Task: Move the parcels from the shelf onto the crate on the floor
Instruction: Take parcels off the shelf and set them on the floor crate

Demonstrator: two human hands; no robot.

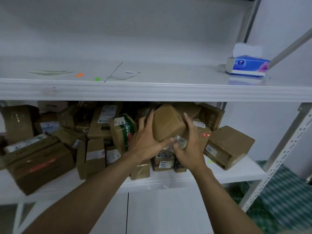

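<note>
A plain brown cardboard parcel (166,123) sits tilted on top of the pile on the lower shelf (236,174). My left hand (146,141) lies against its left side with fingers spread and the thumb under its front edge. My right hand (190,146) grips its right side, fingers up along the box and thumb curled at a labelled lower corner. Several other taped brown parcels fill the shelf, among them one with green print (125,130) and one marked 752 (227,146). The crate is out of view.
The white upper shelf (152,91) juts out just above the parcels; it carries a blue tissue box (247,65) and some paper scraps. A perforated metal upright (276,159) stands at the right, with green patterned floor (283,200) beyond it.
</note>
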